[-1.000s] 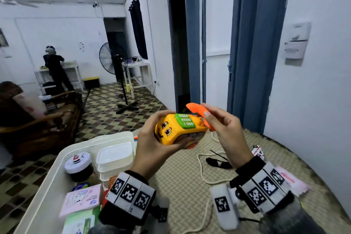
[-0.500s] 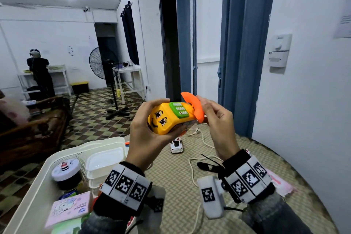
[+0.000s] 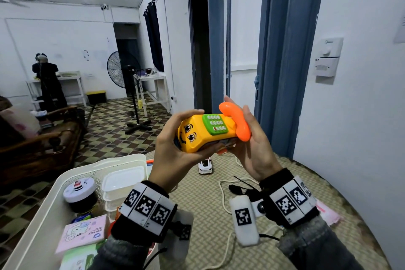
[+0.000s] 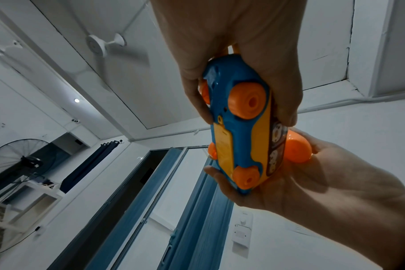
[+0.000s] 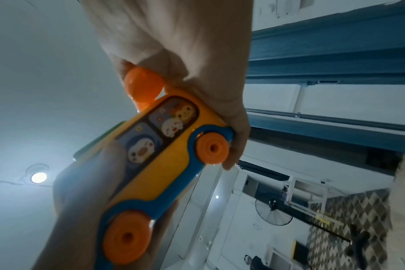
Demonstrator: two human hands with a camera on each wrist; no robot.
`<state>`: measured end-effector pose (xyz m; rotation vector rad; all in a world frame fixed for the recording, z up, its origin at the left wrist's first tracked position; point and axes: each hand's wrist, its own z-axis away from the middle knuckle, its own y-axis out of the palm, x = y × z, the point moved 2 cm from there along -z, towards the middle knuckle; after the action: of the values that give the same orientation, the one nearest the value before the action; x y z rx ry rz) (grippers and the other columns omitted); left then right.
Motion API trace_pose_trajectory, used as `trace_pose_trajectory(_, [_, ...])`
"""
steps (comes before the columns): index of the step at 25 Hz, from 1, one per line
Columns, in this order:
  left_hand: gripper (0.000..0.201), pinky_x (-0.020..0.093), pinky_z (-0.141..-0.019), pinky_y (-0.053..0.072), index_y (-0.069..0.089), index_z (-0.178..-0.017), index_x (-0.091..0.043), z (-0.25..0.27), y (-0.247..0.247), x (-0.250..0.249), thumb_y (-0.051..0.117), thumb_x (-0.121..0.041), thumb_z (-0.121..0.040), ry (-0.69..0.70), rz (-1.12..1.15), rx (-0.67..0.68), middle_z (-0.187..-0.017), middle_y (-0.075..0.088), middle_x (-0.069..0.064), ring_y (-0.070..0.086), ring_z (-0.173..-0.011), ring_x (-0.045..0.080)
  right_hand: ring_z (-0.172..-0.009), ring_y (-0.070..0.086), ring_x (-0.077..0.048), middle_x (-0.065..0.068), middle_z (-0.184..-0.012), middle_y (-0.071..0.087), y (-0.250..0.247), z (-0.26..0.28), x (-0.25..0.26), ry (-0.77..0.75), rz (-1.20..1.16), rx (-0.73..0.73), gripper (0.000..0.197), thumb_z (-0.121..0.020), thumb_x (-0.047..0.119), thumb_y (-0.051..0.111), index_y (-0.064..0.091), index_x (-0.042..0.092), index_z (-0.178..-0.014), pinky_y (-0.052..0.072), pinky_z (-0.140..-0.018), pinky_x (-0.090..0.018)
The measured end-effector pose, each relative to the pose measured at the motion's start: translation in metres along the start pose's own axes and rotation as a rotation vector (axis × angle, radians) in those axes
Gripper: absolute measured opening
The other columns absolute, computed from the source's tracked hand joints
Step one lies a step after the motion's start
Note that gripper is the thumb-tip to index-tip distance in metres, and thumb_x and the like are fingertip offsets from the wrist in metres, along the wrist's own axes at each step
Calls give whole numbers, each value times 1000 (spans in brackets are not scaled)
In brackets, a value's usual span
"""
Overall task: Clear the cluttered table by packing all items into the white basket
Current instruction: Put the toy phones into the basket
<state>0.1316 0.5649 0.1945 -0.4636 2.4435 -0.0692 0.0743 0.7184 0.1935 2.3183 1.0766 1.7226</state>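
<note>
While both hands are lifted well above the bench (image 3: 219, 221), the left hand (image 3: 175, 160) is wrapping its curled fingers and thumb around the face end of the yellow toy phone bus (image 3: 206, 133), and the right hand (image 3: 252, 149) is cupping the other end, its fingers curling round the orange handset (image 3: 236, 123) that is lying across the top of the toy. From the left wrist view, the left hand (image 4: 231, 45) is gripping the toy phone bus (image 4: 240, 127) by its sides, with the blue underside and orange wheels facing the camera, while the right hand (image 4: 312, 179) is supporting it from beneath. The right wrist view is showing the right hand (image 5: 185, 64) clamping the rear of the toy phone bus (image 5: 164, 151) and handset together. Below and to the left of the hands, the white basket (image 3: 43, 215) is sitting at the bench's near-left edge, already holding containers and packets. Beneath the hands a small white toy car (image 3: 205, 166) is resting on the bench, with a white cord (image 3: 221, 195) looping just under the right wrist. Open air is lying between the held toy and the basket rim.
</note>
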Motion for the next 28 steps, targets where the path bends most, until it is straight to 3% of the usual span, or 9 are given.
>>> trace_pose_trajectory(2, [64, 39, -82, 57, 59, -115, -21, 1, 1, 2, 90, -21, -59, -6, 9, 2, -112, 60, -2, 61, -102, 22, -111, 60, -28, -6, -135, 56, 1, -1, -1, -10, 4, -18, 53, -89, 50, 41, 48, 32, -138, 54, -80, -38])
trace_pose_trajectory(7, [61, 45, -80, 56, 59, -112, -26, 11, 5, 9, 90, -23, -60, -7, -2, 11, -113, 61, -3, 61, -103, 26, -108, 64, -24, -2, -129, 61, 1, 4, -10, -76, 51, -100, 53, -84, 49, 45, 52, 31, -134, 54, -89, -40])
trace_pose_trajectory(10, [62, 46, -79, 56, 59, -112, -26, 13, 6, 14, 90, -27, -59, -12, -2, 35, -113, 62, -2, 62, -104, 26, -104, 66, -22, -4, -127, 62, -2, 7, -15, -110, 76, -113, 43, -90, 48, 46, 53, 34, -130, 56, -83, -36])
trace_pose_trajectory(14, [64, 41, -80, 57, 60, -114, -22, 11, 4, 13, 91, -20, -58, -16, 18, 56, -113, 62, 1, 62, -104, 26, -103, 67, -18, 0, -131, 59, -7, 8, -8, -60, 79, -58, 50, -88, 48, 45, 50, 33, -135, 56, -76, -30])
trace_pose_trajectory(18, [66, 32, -85, 55, 59, -118, -14, 3, 3, 10, 89, -15, -59, 11, 21, 114, -116, 61, 2, 59, -108, 24, -106, 64, -27, -3, -134, 57, -12, 6, 0, 35, 68, -9, 50, -90, 52, 42, 51, 32, -135, 57, -75, -40])
trace_pose_trajectory(23, [65, 38, -89, 54, 59, -118, -12, 9, 13, 15, 88, -12, -61, -4, 53, 134, -115, 61, 2, 59, -109, 24, -97, 66, -28, -10, -128, 61, -16, 7, -2, 67, 74, -54, 48, -83, 49, 51, 59, 31, -127, 58, -69, -37])
trace_pose_trajectory(28, [64, 44, -89, 53, 59, -118, -21, 19, 22, 18, 88, -17, -62, -17, 23, 115, -115, 59, -4, 56, -112, 25, -101, 67, -31, -14, -109, 70, -25, 10, -10, -30, 96, -178, 34, -95, 36, 48, 61, 25, -124, 54, -84, -47])
